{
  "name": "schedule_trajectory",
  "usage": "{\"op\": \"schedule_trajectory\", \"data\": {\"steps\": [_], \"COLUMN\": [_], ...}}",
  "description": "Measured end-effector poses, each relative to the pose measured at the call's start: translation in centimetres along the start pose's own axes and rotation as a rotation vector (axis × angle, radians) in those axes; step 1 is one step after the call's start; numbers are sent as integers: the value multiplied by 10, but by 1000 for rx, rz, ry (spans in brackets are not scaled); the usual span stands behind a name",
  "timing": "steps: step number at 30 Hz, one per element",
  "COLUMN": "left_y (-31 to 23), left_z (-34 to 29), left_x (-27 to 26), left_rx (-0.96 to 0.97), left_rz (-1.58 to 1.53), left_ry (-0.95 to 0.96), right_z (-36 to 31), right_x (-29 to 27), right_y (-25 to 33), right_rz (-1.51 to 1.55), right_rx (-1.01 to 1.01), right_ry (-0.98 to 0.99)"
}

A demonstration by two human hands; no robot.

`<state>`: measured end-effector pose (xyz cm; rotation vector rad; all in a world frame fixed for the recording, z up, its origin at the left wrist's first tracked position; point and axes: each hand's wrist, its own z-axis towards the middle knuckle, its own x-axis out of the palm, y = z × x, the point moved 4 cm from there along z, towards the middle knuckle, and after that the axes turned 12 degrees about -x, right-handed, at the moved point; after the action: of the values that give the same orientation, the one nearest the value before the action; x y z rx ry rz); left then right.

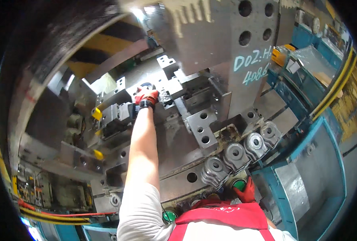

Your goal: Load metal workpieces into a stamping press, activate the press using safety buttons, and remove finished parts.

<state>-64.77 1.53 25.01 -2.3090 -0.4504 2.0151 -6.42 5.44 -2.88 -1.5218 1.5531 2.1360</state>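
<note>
My left hand, in a red glove with a dark band at the wrist, reaches far into the press. Its fingers close around the near side of a round-topped metal part among the die blocks; the glove hides most of that part. Low on the right, my right hand, also red-gloved, rests with fingers apart beside a green push button, touching its edge. Just beyond that button, several grey stamped metal parts, each with a round hole, stand in a row along the press's front ledge.
A second green button sits near my left sleeve. Die blocks with holes and a thick steel wall surround the reach. Yellow pieces stick out at left. A blue-framed bin stands at right.
</note>
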Motion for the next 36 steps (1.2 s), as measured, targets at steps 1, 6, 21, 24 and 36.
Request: {"op": "schedule_trajectory", "data": {"steps": [1,6,21,24,36], "left_y": [1,-12,70,90,332], "left_z": [17,-22,6,-119,-304], "left_x": [7,0,-24,-40,4], "left_rx": [39,110,361,406,576], "left_rz": [-106,-188,-796,-1039,-1155], "left_ry": [23,-88,-668,-116,153], "right_z": [0,3,40,45,42], "right_x": [2,-14,-40,-6,29], "right_y": [2,-11,156,153,181], "right_rz": [13,1,67,-252,-463], "right_rx": [-36,-14,-565,-511,-667], "right_ry": [-36,-44,-128,-14,122]}}
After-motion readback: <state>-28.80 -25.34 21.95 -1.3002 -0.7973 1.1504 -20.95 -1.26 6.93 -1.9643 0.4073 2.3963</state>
